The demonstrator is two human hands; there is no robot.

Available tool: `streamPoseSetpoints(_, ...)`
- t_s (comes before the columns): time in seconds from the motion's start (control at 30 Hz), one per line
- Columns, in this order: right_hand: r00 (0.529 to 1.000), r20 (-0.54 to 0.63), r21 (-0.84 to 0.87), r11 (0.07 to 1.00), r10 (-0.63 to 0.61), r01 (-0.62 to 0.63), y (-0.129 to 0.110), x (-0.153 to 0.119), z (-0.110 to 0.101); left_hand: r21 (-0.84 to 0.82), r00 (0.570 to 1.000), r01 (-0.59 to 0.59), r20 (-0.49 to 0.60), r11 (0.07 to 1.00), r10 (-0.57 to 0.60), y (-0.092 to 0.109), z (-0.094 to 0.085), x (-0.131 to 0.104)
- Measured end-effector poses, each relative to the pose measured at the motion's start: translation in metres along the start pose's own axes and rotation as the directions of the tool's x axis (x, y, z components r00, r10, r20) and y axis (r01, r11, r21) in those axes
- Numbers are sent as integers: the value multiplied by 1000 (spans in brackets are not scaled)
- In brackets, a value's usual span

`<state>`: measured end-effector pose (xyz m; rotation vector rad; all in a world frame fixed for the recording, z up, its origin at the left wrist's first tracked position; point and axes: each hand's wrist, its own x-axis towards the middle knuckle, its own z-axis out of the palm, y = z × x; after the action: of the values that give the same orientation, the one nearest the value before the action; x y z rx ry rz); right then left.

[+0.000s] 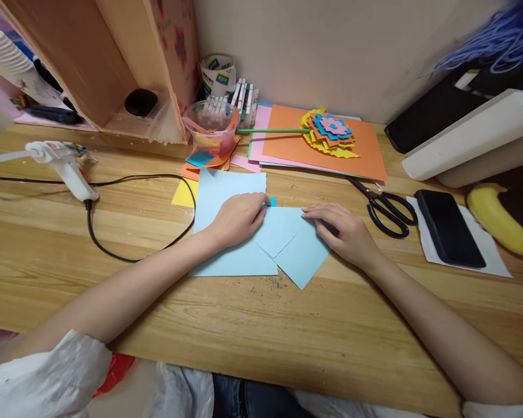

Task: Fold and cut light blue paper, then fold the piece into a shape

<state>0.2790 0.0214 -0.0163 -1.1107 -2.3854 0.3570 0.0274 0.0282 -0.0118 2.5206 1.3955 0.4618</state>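
Note:
A folded piece of light blue paper (309, 255) lies in front of me, with one flap turned down over it and a corner pointing toward me. It overlaps a larger light blue sheet (226, 261) lying flat on the left. My left hand (239, 220) has its fingers curled at the upper left end of the folded piece and rests over the larger sheet. At the upper right end of the fold, my right hand (346, 232) grips the edge between fingers and thumb. The fingertips of both hands are partly hidden.
Black-handled scissors (390, 212) and a phone (451, 226) lie to the right, near a banana (501, 217). A glue gun (65, 168) with a looping cord sits left. Behind are a plastic bowl (211, 130), orange paper (283, 148) and a layered paper flower (331, 130).

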Motion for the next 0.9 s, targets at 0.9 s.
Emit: streamPoseSetpoints(0.9, 998, 8, -93, 994, -61, 61, -1, 0, 0, -2, 979, 163, -124, 987, -162, -2, -3, -1)
